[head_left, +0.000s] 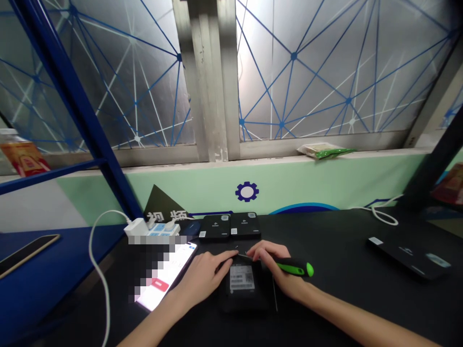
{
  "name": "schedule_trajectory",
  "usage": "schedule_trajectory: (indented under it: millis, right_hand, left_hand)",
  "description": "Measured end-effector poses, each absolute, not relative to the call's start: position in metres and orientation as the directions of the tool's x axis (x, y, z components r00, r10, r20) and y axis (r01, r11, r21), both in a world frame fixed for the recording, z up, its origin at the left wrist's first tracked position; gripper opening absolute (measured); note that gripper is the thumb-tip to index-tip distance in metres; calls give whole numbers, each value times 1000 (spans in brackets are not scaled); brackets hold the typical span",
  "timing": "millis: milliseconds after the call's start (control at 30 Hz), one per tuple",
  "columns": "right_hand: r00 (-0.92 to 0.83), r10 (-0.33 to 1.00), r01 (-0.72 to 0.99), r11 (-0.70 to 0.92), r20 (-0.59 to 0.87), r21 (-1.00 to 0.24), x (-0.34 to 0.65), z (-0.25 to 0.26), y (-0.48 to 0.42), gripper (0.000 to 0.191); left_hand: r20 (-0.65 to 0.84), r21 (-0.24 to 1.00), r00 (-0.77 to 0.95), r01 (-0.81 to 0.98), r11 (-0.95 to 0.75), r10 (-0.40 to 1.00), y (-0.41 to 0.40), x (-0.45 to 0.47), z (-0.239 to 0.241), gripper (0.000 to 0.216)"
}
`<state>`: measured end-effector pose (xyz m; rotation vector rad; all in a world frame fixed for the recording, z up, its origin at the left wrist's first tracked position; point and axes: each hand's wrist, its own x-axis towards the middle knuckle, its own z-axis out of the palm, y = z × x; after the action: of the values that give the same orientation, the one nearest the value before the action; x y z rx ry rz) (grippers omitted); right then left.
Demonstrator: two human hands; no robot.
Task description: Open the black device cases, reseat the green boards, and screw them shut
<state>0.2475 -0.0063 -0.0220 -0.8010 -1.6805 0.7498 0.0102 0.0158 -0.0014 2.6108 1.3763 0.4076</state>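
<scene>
Working at a black bench top (340, 294) beneath a frosted window crossed with blue lines; holding a small black box with a white label (241, 282) flat between the two hands, label side up. Laying the left hand (204, 272) loosely spread over the box's far left corner, with fingers flat, gripping nothing, merely pinning it down; closing the right hand (277, 270) around a green-and-black screwdriver (294, 267), with the thin shaft pointing across toward the left fingertips and meeting the box's far edge. Judging the step as working the tip in at that far edge; unable to tell at this size whether at a screw or at a seam. Judging the next move as calling for firm pinning from the left hand and a well-seated tip before any turning or prying; guarding against a slip toward the left fingers. Noting, just left of the left hand, a lit phone (168, 277); beyond both hands, a white power strip (152, 229) and two more black boxes (231, 225); well right of the right hand, another flat black unit (408, 253).
</scene>
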Motion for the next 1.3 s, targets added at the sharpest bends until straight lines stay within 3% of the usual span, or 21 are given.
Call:
schedule_trajectory:
  millis: [300, 600, 900, 1067, 1300]
  right_hand:
    - [-202, 809, 76, 575, 552, -815, 249, -24, -7, 39]
    - [-75, 865, -60, 493, 497, -868, 248, -29, -5, 48]
    - [29, 916, -187, 398, 400, -898, 248, -38, 3, 52]
    - [41, 927, -224, 373, 373, -900, 249, -39, 5, 53]
    - [50, 921, -206, 388, 387, -898, 249, -42, 6, 53]
  left_hand:
    - [155, 263, 532, 790, -554, 833, 15, 8, -4, 41]
    - [119, 193, 396, 890, -413, 910, 16, 11, 1, 41]
    - [65, 364, 521, 781, -507, 851, 15, 10, 5, 24]
    - [67, 311, 514, 804, -507, 855, 15, 8, 7, 38]
    - [91, 227, 454, 857, -463, 886, 15, 11, 5, 33]
